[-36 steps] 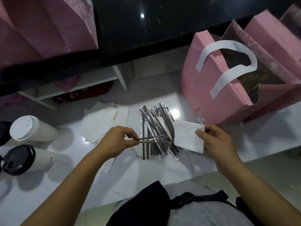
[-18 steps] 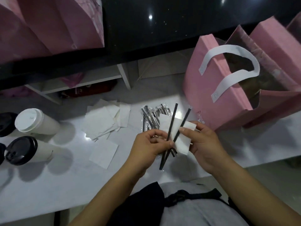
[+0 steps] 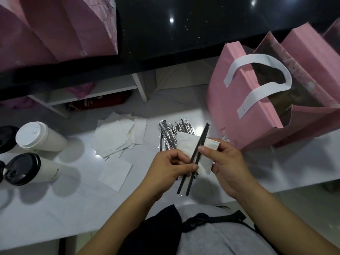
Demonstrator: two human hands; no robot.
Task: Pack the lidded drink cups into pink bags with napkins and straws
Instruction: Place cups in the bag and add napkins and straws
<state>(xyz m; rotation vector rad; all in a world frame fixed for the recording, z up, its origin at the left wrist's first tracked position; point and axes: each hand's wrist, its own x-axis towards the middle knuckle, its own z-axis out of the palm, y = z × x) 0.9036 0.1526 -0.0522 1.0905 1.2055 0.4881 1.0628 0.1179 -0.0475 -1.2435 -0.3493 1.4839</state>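
Two forearms come in from the lower edge over a white table (image 3: 60, 214) and meet at its middle, just off the near edge. On the table's right side stands an open pink bag (image 3: 226, 100), mouth up and tilted toward the camera, white handle (image 3: 253, 58) arched over the opening. More pink bags (image 3: 60, 28) sit on the dark counter at upper left.

Against the table's left edge lie lidded cups on their sides, lids toward the camera: a white-lidded cup (image 3: 39, 138), a black-lidded cup (image 3: 25, 169) below it, and another black lid (image 3: 6, 138) cut off by the frame. Bare tabletop lies between those cups and the hands, and in front of the left forearm.

The left hand (image 3: 169, 170) is palm-in, fingers curled, thumb pressing down. The right hand (image 3: 228, 166) faces it, thumb on top, fingers tucked beneath. A loose napkin pile (image 3: 117, 137) sits beyond the left hand, with one single napkin (image 3: 116, 173) nearer. A straw pile (image 3: 168, 133) in clear wrappers lies just behind the hands.

Both hands pinch a folded napkin (image 3: 184, 143) held above the table. Across it lie two black straws (image 3: 200, 142), near parallel, the left hand gripping their lower part and the right thumb clamping them to the napkin. Their long axis runs from the near edge up and right, tips pointing at the open bag.
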